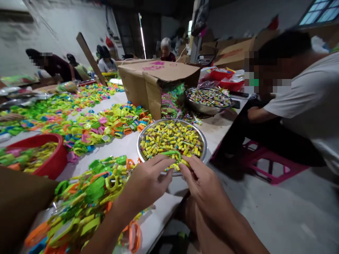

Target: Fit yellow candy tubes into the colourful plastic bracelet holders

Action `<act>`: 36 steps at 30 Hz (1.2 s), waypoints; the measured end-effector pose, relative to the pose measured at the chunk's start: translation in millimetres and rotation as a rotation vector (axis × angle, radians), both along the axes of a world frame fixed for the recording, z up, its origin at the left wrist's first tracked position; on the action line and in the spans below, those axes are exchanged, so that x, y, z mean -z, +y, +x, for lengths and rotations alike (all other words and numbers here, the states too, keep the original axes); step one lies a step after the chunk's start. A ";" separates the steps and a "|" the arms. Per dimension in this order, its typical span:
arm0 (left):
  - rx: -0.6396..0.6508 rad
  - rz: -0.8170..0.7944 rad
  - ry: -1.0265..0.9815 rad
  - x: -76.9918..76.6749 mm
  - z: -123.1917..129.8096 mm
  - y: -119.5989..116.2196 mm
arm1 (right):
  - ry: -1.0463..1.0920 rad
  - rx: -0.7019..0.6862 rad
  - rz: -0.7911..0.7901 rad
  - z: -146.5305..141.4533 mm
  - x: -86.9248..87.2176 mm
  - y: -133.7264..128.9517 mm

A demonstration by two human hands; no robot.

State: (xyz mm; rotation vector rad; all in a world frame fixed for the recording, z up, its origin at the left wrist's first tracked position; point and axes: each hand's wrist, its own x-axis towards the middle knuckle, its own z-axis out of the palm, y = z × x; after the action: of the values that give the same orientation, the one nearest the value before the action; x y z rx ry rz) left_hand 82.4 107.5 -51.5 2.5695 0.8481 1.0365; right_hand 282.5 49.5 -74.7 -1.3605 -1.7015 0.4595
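A bright green plastic strap [172, 153], curved like a toy watch band, is between my two hands over the near rim of a round metal bowl [138, 143]. My left hand [149, 176] has its fingers bent and closed at the strap's left part. With thumb and fingers pinched, my right hand [202, 178] grips the strap's right end, where a bit of yellow shows. My fingers partly hide the strap. The bowl holds many small yellow wrapped rolls [169, 137]. Left of my hands lies a pile of coloured toy watches [95, 190], some with yellow rolls among them.
A red basin [59, 158] stands at the left, a cardboard box [137, 88] behind the bowl. Another metal bowl [209, 110] holds small pieces. A co-worker [304, 91] sits at the right by a pink stool [275, 171]. More toy watches [79, 123] spread across the table.
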 end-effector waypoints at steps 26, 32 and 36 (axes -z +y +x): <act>-0.150 0.336 0.196 3.8 3.8 -18.7 | 0.134 -0.103 -0.031 3.9 -13.0 -7.1; -0.085 0.389 0.212 -1.9 6.5 -27.4 | 0.076 -0.112 -0.042 9.6 -28.4 -15.4; -0.040 0.431 0.150 -6.8 10.3 -35.7 | -0.009 -0.078 -0.067 12.5 -40.8 -29.7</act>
State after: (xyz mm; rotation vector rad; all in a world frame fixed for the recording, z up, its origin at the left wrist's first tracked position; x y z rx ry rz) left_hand 92.7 71.8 -44.8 3.0316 0.7832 1.1561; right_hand 295.1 19.8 -33.9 -1.3489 -1.7647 0.5599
